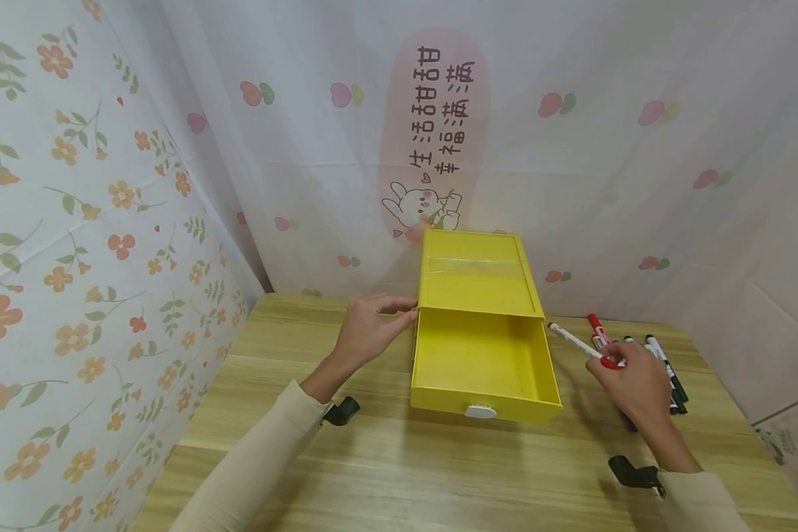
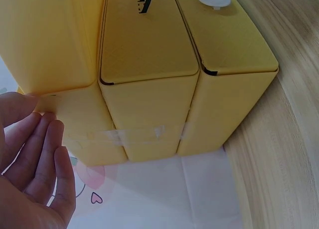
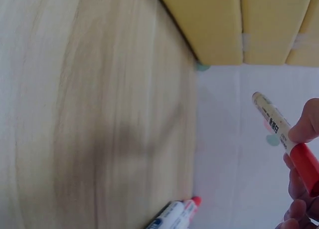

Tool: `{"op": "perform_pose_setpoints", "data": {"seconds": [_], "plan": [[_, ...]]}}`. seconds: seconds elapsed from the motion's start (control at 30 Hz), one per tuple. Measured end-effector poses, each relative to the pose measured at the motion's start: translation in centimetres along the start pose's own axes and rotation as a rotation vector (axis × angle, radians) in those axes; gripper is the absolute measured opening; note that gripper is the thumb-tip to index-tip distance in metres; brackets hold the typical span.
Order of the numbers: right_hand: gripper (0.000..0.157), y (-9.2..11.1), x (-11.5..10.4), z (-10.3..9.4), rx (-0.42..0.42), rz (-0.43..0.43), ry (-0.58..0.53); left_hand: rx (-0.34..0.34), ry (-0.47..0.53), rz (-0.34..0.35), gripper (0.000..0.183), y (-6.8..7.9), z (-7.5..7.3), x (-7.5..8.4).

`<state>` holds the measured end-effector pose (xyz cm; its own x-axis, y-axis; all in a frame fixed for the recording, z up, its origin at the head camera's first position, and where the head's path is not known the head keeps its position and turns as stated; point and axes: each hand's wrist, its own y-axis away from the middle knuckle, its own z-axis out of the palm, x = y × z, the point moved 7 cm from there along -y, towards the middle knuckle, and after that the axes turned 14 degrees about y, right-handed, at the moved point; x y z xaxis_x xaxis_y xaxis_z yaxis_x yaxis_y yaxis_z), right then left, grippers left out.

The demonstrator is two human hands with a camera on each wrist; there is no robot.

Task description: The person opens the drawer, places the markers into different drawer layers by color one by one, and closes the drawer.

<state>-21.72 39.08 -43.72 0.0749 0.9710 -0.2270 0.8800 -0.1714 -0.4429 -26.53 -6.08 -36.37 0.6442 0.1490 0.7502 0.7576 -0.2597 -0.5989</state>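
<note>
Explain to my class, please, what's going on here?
A person's right hand holds a white-and-red marker above the table, to the right of a stack of yellow drawers. Their left hand touches the stack's left side. The top drawer is pulled out, and other markers lie on the table at the right.

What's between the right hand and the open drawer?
Just the red-capped marker that the right hand holds, its far end toward the yellow drawer, above bare tabletop; the head view shows this.
</note>
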Motion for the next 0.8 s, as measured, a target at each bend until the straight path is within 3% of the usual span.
{"op": "perform_pose_setpoints", "data": {"seconds": [0.8], "plan": [[0.026, 0.9, -4.1, -5.1, 0.105, -0.089, -0.035, -0.009, -0.017, -0.012, 0.019, -0.1, 0.1, 0.1]]}}
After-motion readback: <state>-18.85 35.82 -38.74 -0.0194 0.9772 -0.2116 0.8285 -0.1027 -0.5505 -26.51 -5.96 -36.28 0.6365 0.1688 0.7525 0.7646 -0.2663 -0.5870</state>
